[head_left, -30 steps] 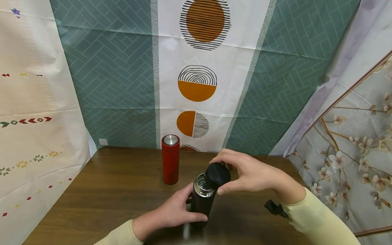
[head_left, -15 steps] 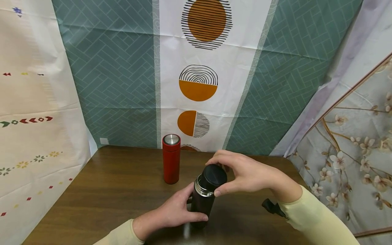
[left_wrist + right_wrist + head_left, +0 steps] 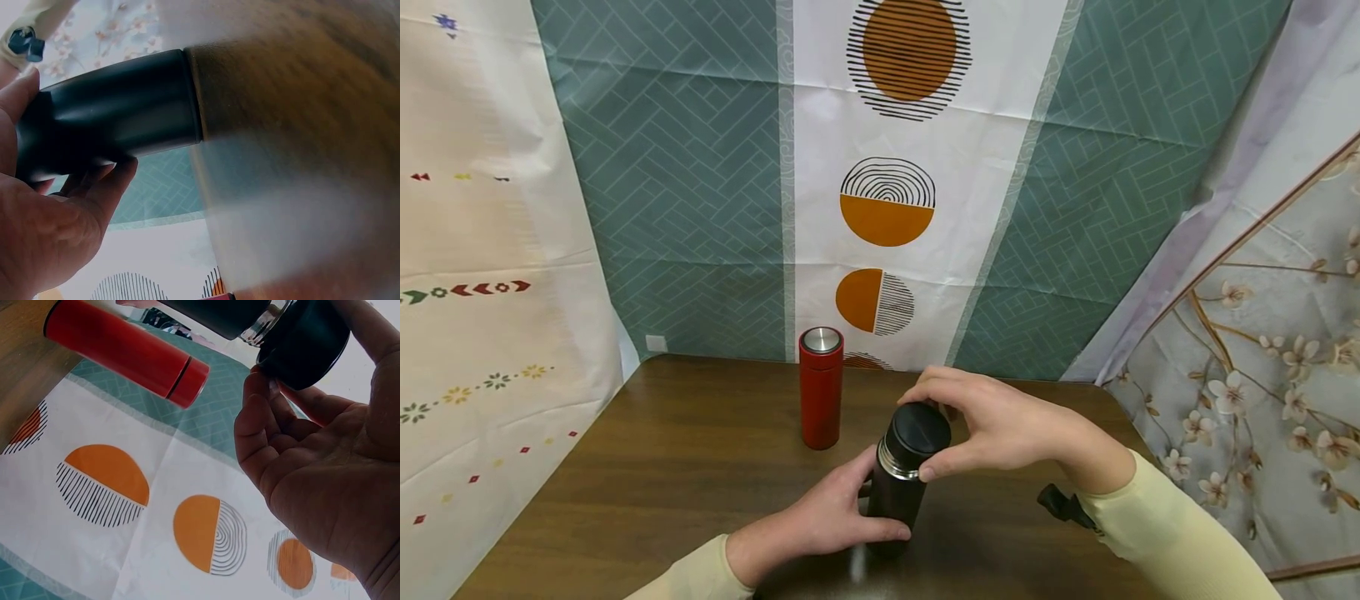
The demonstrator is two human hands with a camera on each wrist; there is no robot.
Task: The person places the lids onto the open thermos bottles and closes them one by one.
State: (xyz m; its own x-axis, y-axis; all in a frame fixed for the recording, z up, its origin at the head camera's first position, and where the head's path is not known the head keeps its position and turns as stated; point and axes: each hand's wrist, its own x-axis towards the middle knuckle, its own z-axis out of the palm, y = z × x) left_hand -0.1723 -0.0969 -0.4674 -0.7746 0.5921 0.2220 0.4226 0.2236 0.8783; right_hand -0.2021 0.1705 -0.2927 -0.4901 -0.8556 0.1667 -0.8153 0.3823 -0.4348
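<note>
Backdrop first: big teal cloth (image 3: 700,167), creased, thin-lined herringbone-type print, pale central panel with orange discs, half-discs and black linework. Side cloths: cream one (image 3: 482,233) on the left with small coloured motifs, pale floral one (image 3: 1262,375) on the right with brown branches. Desk (image 3: 700,433) is brown, streaky wood grain, slight sheen, rounded far corners. Arms come in from the near side in pale yellow sleeves (image 3: 1165,521). Left hand (image 3: 835,512): grip set to body width, curled round the black flask (image 3: 898,497), thumb on the near side, fingers on the far side. Right hand (image 3: 996,421): grip spread to lid width, thumb and fingertips pinching the black lid (image 3: 923,427) from opposite sides. Black flask stands on the desk, in front of and right of the red flask (image 3: 821,400); plain straight cylinder, smooth dark finish, soft highlights down the side. Red flask: slim, upright, untouched, dark seam under the cap, round metallic disc on top. Lid: short, flat-topped cylinder, smooth black, over the mouth. Shiny steel neck (image 3: 892,463) shows as a ridged band between lid and body; can't tell if threads are engaged. Smallest: a dark strap-like piece (image 3: 1060,504) by the right cuff.
</note>
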